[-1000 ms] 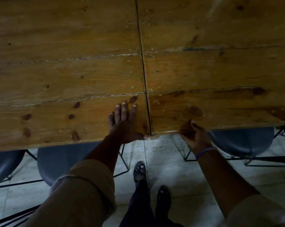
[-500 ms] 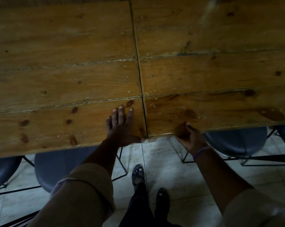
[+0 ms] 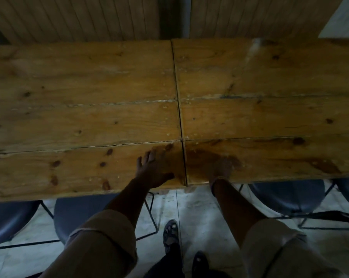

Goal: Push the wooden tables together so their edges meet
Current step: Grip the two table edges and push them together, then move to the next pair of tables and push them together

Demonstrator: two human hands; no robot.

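Two wooden tables stand side by side, the left table (image 3: 69,117) and the right table (image 3: 270,117). Their inner edges touch along a thin dark seam (image 3: 179,117) that runs from front to back. My left hand (image 3: 153,169) lies flat on the left table's top near its front corner, fingers apart, just left of the seam. My right hand (image 3: 219,167) is a motion blur lying on the right table's top near the front edge, just right of the seam, and seems to hold nothing.
Dark blue chairs on black wire legs are tucked under the front edges: one (image 3: 75,217) under the left table, another (image 3: 286,197) under the right. A wood-panelled wall (image 3: 89,17) runs behind the tables. My sandalled feet (image 3: 170,231) stand on pale floor tiles.
My right hand let go of the right table's front edge and came up onto its top. My view pulled back, so the far edges and wall now show. The seam stays closed.
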